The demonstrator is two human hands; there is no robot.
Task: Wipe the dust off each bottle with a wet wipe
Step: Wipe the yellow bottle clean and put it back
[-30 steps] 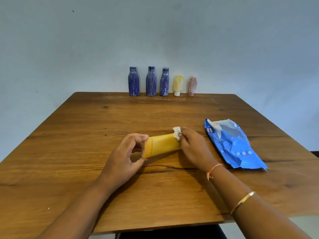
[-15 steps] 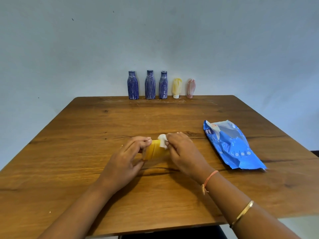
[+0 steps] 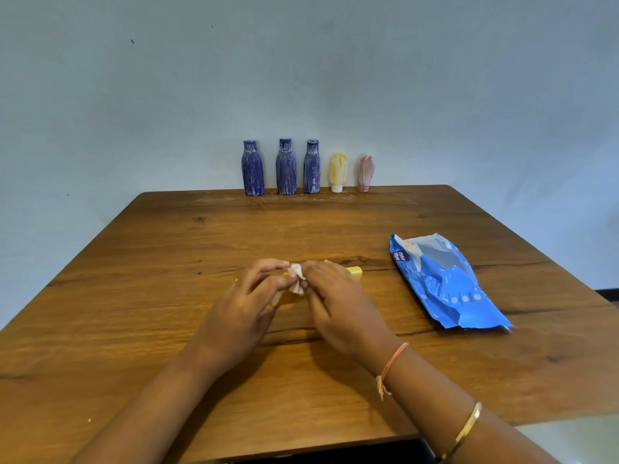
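Right hand (image 3: 338,303) presses wipe (image 3: 297,280) onto tube (image 3: 355,273).

Wood, film, plastic and a little metal on my feed

I read the table (image 3: 167,329) as brown wood with clear grain, dark knots and a low sheen. The pack (image 3: 449,283) is crinkled glossy film, the tube (image 3: 355,272) smooth yellow plastic, the wipe (image 3: 297,279) soft, white and matt. The blue bottles (image 3: 285,169) look chalky, streaked with white dust. The bangle (image 3: 469,426) is shiny gold-coloured metal, the thread (image 3: 390,363) matt, the wall (image 3: 134,95) flat matt paint.
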